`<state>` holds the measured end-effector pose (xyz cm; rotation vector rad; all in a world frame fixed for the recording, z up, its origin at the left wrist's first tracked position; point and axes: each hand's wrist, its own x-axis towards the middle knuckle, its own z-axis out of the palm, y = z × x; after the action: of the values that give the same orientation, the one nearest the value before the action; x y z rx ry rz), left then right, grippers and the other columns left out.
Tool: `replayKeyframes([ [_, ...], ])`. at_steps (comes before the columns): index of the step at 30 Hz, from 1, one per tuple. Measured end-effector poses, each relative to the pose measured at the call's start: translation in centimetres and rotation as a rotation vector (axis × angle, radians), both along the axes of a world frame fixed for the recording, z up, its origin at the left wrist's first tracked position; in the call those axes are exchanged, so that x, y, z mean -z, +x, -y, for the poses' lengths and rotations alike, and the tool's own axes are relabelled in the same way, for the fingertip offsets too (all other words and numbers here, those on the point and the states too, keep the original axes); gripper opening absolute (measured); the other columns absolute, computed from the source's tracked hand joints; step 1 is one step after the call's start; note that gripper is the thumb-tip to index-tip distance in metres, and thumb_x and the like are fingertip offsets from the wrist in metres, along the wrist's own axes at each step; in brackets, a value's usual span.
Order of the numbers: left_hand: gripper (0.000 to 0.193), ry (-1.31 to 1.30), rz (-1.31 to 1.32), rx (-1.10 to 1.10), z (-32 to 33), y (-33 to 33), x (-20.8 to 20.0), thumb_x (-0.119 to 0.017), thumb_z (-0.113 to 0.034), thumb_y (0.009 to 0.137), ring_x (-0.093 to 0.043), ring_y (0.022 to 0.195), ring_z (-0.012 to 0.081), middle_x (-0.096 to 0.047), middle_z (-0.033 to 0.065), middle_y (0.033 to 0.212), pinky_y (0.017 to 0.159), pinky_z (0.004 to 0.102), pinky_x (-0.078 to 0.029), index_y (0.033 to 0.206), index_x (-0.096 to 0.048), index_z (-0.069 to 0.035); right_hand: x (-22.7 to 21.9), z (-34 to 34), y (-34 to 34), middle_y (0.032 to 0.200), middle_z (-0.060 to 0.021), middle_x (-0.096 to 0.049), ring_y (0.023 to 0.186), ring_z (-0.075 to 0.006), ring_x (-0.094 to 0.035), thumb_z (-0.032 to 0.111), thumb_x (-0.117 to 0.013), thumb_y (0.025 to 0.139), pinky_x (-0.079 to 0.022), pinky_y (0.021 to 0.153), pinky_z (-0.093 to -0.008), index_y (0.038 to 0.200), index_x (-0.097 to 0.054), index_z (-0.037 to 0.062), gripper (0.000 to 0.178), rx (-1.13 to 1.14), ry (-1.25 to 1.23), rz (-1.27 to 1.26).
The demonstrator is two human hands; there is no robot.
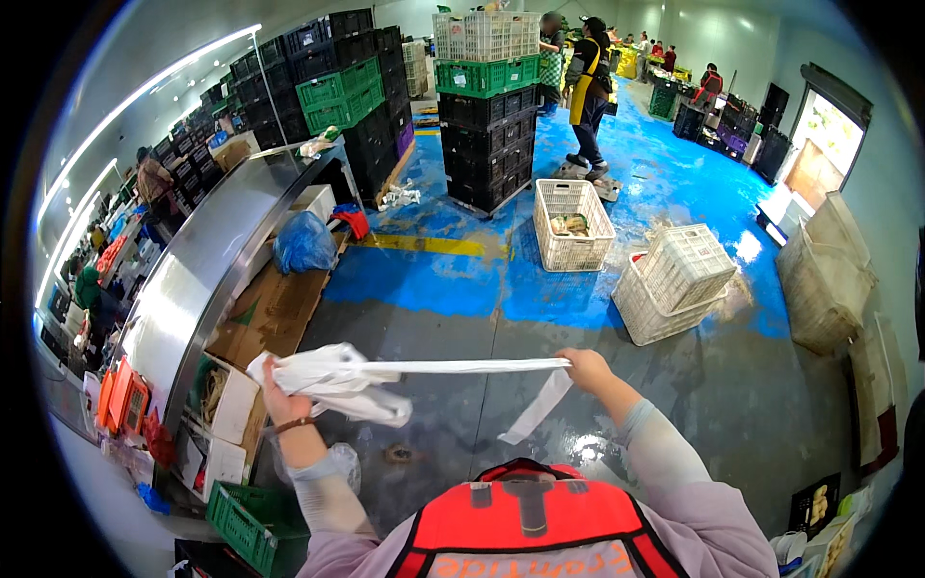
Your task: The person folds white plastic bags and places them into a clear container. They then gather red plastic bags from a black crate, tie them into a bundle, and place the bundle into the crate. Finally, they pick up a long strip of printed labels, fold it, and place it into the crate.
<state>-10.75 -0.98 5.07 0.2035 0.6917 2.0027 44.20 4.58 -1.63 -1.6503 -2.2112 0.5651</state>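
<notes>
In front of my chest, my left hand (281, 397) grips a crumpled white bundle (352, 387) of thin, soft material; whether it is cloth or plastic I cannot tell. A long white strap (462, 366) runs taut from the bundle across to my right hand (590, 370), which pinches it between closed fingers. Below the right hand a loose strap end (540, 408) dangles at a slant. Part of the left fingers is hidden by the bundle. Both forearms are raised and wide apart over the grey floor.
A steel table (198, 260) stands at left, with a green crate (241, 525) below. Ahead are a white crate (575, 260), two stacked white crates (665, 308) and a tall crate stack (489, 144). A person in a yellow apron (586, 96) walks beyond. The blue floor (424, 279) looks wet.
</notes>
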Motion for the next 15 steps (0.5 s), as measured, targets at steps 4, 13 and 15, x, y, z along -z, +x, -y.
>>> replayKeyframes([
  [4, 0.033, -0.603, -0.854, -0.400, 0.7, -1.1, 0.7, -0.058, -0.031, 0.088, -0.058, 0.085, 0.0308, -0.061, 0.0183, 0.091, 0.076, 0.0438, -0.047, 0.093, -0.060, 0.002, 1.8, 0.8, 3.5, 0.092, -0.0147, -0.065, 0.086, -0.0345, -0.061, 0.009, -0.052, 0.078, -0.048, 0.074, -0.0435, 0.106, -0.062, 0.0141, 0.031, 0.077, -0.103, 0.190],
  [13, 0.027, -0.061, -1.124, 0.604, 1.1, 19.1, 8.7, -0.059, -0.029, 0.087, -0.060, 0.077, 0.0196, -0.065, 0.0076, 0.088, 0.064, 0.0325, -0.045, 0.089, -0.061, -0.003, -4.0, 3.5, -13.0, 0.073, -0.0133, -0.065, 0.071, -0.0330, -0.064, 0.017, -0.055, 0.074, -0.050, 0.060, -0.0449, 0.090, -0.057, 0.0122, 0.016, -0.378, -0.027, 0.367],
  [15, 0.034, -0.179, -0.858, 0.996, 1.9, 22.6, 9.4, -0.054, -0.031, 0.091, -0.053, 0.069, 0.0096, -0.060, -0.0009, 0.089, 0.064, 0.0255, -0.045, 0.114, -0.056, -0.006, -5.3, 4.3, -14.4, 0.072, -0.0141, -0.064, 0.070, -0.0322, -0.064, 0.018, -0.057, 0.073, -0.050, 0.059, -0.0431, 0.087, -0.057, 0.0068, 0.017, -0.359, 0.055, 0.310],
])
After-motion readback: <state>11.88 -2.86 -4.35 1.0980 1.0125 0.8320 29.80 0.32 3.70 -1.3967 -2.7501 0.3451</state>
